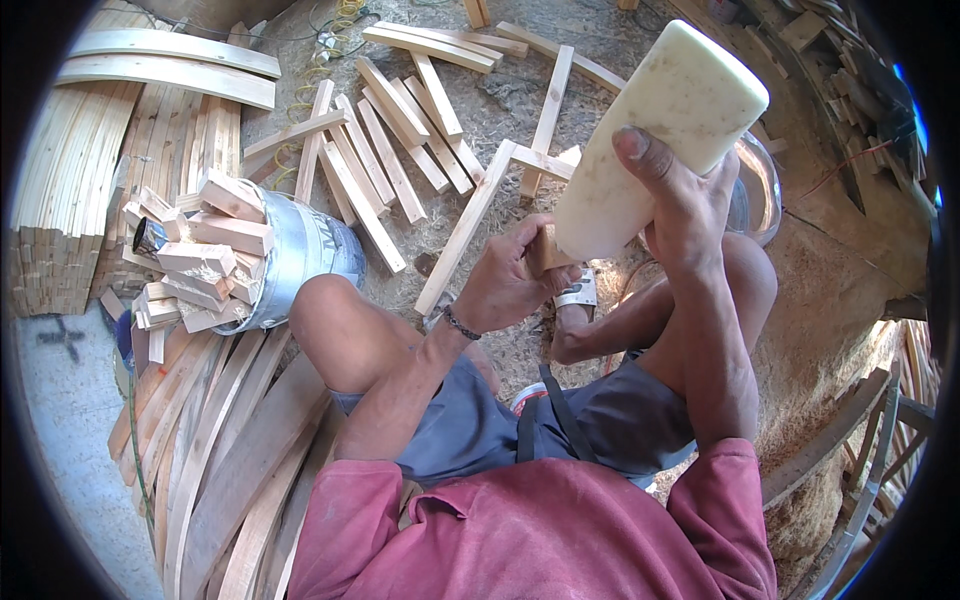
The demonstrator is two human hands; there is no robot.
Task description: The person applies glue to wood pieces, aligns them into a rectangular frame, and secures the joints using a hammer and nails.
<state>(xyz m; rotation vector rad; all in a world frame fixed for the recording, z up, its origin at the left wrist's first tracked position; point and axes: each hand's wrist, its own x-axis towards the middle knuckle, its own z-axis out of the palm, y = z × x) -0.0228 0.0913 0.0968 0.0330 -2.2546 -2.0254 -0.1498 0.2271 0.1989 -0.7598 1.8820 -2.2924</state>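
In the head view, a smooth cream bottle [690, 95] with rounded corners and brownish smudges tilts well to the right of the bucket [312, 255], its narrower end lowered at a pale wooden piece [546, 252]; whether they touch, I cannot tell. The right hand [690, 195] wraps its fingers around the bottle, while the left hand [500, 280], nearer the bucket, grips the wooden piece.
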